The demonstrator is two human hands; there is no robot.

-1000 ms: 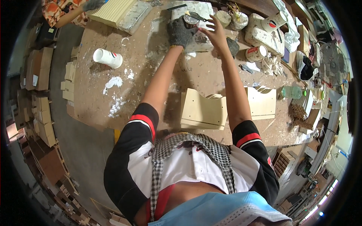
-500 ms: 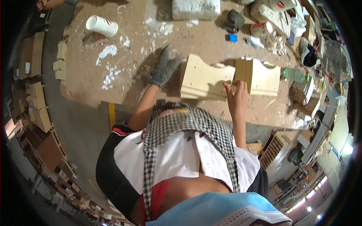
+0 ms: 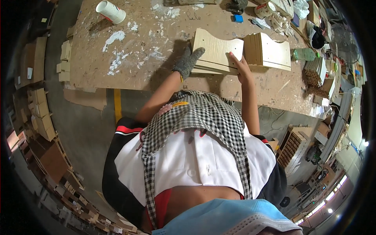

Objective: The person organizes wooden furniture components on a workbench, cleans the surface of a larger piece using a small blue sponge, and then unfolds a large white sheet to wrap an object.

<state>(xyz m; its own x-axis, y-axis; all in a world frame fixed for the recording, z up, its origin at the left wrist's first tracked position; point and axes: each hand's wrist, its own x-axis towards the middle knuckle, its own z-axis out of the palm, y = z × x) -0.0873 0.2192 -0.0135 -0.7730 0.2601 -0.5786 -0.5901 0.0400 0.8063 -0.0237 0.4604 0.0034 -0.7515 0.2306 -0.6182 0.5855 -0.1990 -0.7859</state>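
Note:
A stack of pale wooden panels (image 3: 217, 47) lies in front of me on the workbench. Each has a curved cut along its far edge, and small dark holes show in the top one. My left hand (image 3: 187, 62), in a grey work glove, grips the stack's left side with the thumb over the top panel. My bare right hand (image 3: 243, 68) holds the right side, thumb on top and the other fingers mostly hidden. The panels near the bottom sit slightly askew. Just right of my right hand stands a second stack of like panels (image 3: 274, 53), which neither hand holds.
The paint-stained workbench (image 3: 152, 74) bears a white paper cup (image 3: 111, 11) at far left and a small blue block (image 3: 237, 18) at the back. A green plastic bottle (image 3: 303, 54) and a bundle of brown strips (image 3: 314, 72) lie at the right. Cloths and containers crowd the far right corner.
My left hand has come from the bare bench onto the left side of the near stack. My right hand has closed on its right side. The view has shifted, so the bench sits higher.

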